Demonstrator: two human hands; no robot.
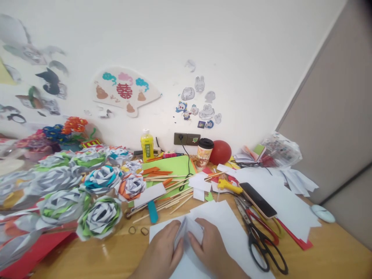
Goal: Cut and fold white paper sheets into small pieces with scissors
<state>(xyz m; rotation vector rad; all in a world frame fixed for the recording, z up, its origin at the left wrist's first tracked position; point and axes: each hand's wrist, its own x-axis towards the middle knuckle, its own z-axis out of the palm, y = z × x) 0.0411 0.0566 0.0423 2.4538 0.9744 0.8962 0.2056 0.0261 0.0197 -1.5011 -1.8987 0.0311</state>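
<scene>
Two hands meet at six o'clock in the head view, the left hand point(161, 252) and the right hand point(209, 248) both pinched on a small folded white paper point(190, 229), fingers curled close around its raised crease. It sits on a larger white sheet point(229, 224) lying flat on the wooden table point(325, 255). Just beside the right hand, at four o'clock, black-handled scissors point(263, 248) lie across red-handled scissors point(266, 228), with a phone point(258, 200) above them. At nine o'clock a crowd of paper roses point(100, 216) presses near the left hand. Toward twelve o'clock wooden sticks point(171, 190) scatter over a green sheet point(174, 164), backed by a yellow bottle point(147, 145), a coffee cup point(205, 152) and a red balloon point(221, 152).
</scene>
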